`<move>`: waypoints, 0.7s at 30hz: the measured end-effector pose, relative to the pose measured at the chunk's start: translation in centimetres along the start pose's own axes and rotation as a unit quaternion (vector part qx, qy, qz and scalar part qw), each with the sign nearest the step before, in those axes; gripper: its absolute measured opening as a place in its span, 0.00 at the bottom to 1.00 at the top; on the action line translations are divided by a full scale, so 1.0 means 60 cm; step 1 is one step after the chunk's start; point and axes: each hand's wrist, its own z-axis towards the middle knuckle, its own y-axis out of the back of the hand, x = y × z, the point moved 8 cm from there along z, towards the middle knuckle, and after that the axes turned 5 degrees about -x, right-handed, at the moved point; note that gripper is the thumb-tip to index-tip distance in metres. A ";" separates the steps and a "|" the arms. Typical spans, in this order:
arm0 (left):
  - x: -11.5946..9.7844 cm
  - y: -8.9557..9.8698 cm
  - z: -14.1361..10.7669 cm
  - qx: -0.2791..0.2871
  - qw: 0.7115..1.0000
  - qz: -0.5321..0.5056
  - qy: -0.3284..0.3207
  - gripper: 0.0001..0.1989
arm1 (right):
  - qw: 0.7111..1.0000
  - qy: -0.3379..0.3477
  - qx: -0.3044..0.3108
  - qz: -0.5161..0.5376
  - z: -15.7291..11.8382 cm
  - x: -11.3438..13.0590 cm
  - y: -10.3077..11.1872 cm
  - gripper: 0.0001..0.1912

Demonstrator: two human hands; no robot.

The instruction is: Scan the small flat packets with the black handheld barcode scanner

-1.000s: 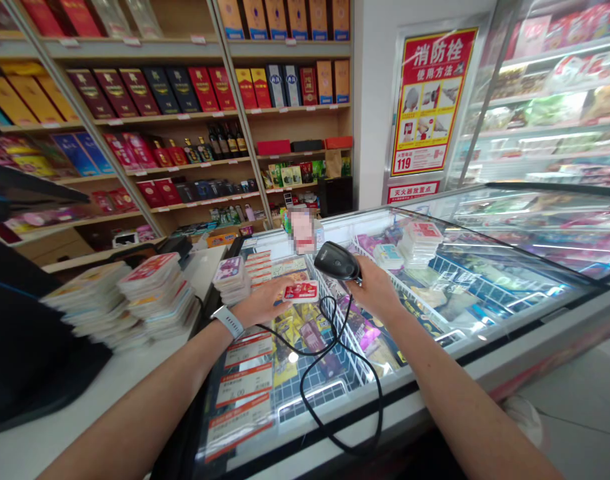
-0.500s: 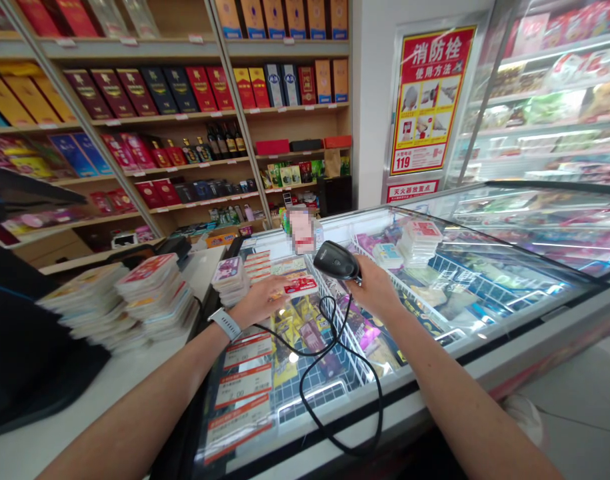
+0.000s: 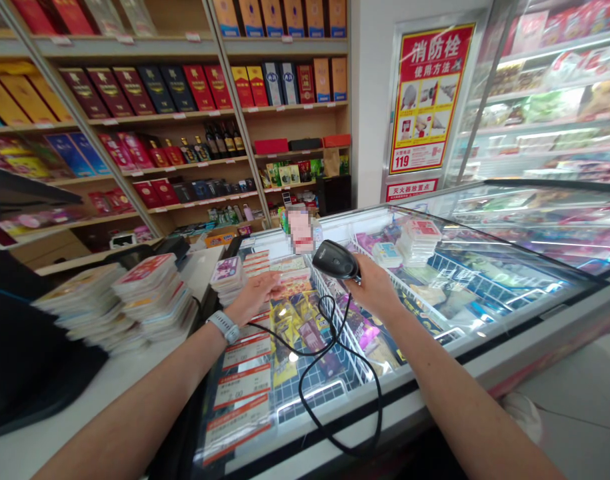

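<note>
My right hand (image 3: 375, 290) is closed around a black handheld barcode scanner (image 3: 335, 260), whose black coiled cable (image 3: 329, 360) loops down across the freezer. My left hand (image 3: 255, 298) is held out flat above the chest freezer's basket of packets (image 3: 295, 320), fingers extended, with nothing visible in it. A white smartwatch (image 3: 223, 327) sits on my left wrist. A short stack of packets (image 3: 227, 275) stands just beyond my left fingertips.
Tall stacks of packets (image 3: 155, 290) stand on the white counter (image 3: 109, 380) at left. A person (image 3: 301, 230) stands beyond the freezer. Shelves of boxed liquor (image 3: 149, 87) line the back wall, beside a red fire hydrant poster (image 3: 429, 100) and a lit refrigerated case (image 3: 545, 100).
The red and white packet that lay under my left hand no longer shows there. My left hand has opened flat and shifted slightly left. The scanner in my right hand has barely moved.
</note>
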 end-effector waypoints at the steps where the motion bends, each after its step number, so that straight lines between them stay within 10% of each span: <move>1: 0.002 -0.001 -0.001 0.000 1.000 -0.013 0.011 0.24 | 1.000 0.001 0.000 -0.001 0.000 0.000 0.000 0.16; 21: 0.019 0.004 0.010 -0.044 0.998 0.044 0.004 0.17 | 1.000 -0.006 0.003 0.004 0.000 0.001 0.000 0.16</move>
